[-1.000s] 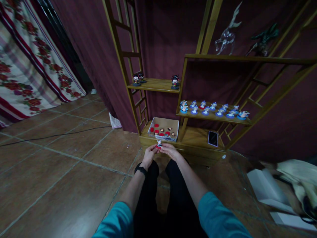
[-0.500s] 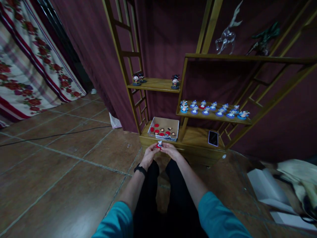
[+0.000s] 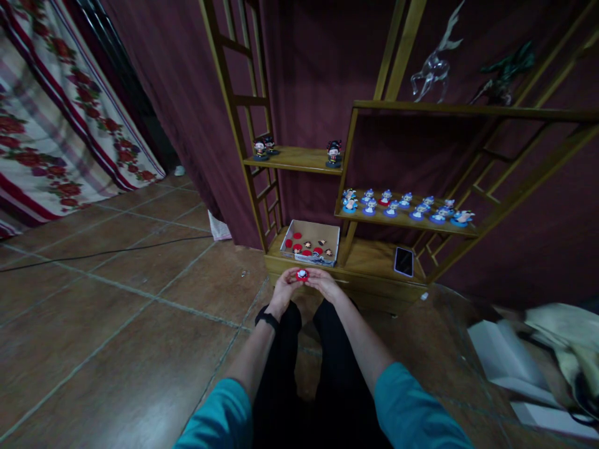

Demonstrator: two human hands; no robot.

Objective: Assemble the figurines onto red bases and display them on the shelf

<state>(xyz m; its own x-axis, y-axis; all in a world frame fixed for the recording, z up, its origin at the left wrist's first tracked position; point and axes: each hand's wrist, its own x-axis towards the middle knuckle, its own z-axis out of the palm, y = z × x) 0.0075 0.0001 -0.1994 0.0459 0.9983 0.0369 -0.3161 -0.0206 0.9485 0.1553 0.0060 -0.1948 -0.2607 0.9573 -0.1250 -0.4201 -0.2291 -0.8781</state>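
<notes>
Between my fingertips is a small figurine (image 3: 302, 274), white on top with a red round base. My left hand (image 3: 284, 289) grips it from the left, and my right hand (image 3: 324, 284) pinches it from the right. Its finer details are too small to make out. Just beyond my hands, a shallow open box (image 3: 310, 242) sits on the low cabinet, holding several red discs and small dark-haired figurine parts. Several blue-and-white figurines (image 3: 392, 208) stand in rows on the shelf to the right.
Dark-haired figurines (image 3: 334, 153) stand on the left shelf. A phone (image 3: 403, 261) lies on the cabinet top. Above are a clear deer statue (image 3: 431, 76) and a dark green statue (image 3: 505, 73). White boxes (image 3: 508, 358) lie on the floor at right; a cable (image 3: 116, 251) crosses the tiles at left.
The figurine has tipped in my fingers: its upright body showed before, and now the red base surrounds a white top. Both hands stay in nearly the same place. The view shifts slightly.
</notes>
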